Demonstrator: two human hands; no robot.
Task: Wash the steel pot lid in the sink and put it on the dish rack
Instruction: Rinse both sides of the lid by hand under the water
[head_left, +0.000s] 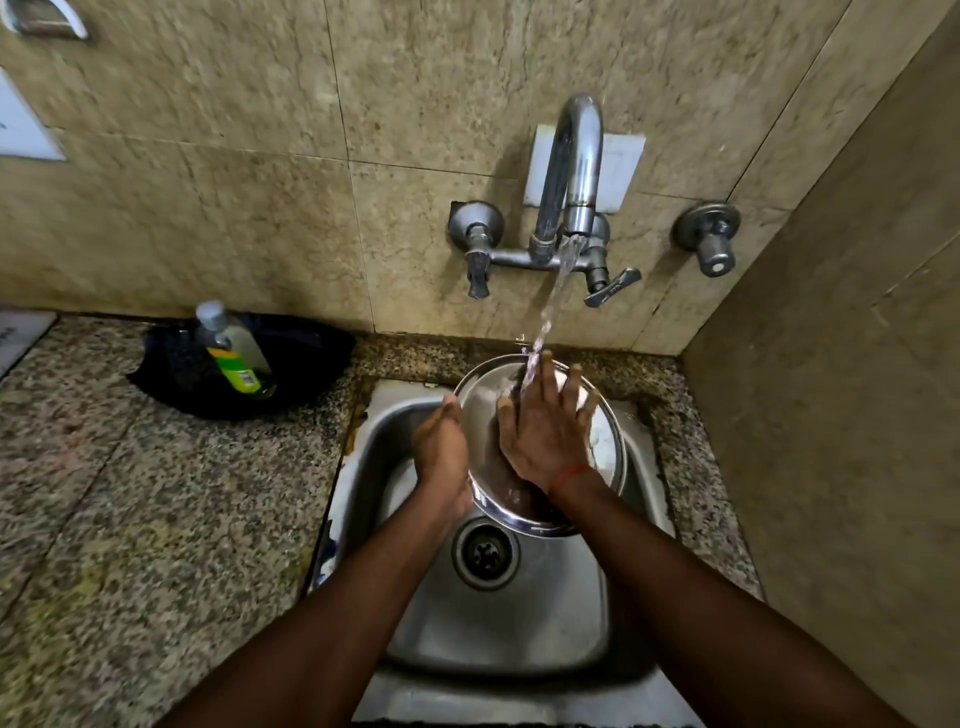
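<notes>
While water pours from the wall tap, the speckled stone desk (130, 493) stretches out wide on the left, and the steel sink (498, 623) sits sunk into it at the right, hard against the tiled corner. Both forearms come up from the bottom edge and angle inward over the basin, meeting at the far end. Held there, tilted up over the back of the sink and above the drain (485, 555), is the steel pot lid (605, 436), its far rim close to the back edge of the desk. The right hand (545, 431) lies flat on the lid's face, palm down, fingers spread and pointing toward the wall, a red thread round the wrist. The left hand (441, 452) is turned on edge, clamped against the lid's left rim, thumb side up, steadying it. So the hands are close together, both on the lid, neither closed into a fist. The faucet (571, 171) arches out from the wall, and its stream (550, 306) drops right onto the right hand's fingertips and the lid's upper part. Over on the left, well apart, a soap bottle (234, 348) leans in a black bowl (291, 364) on the desk.
</notes>
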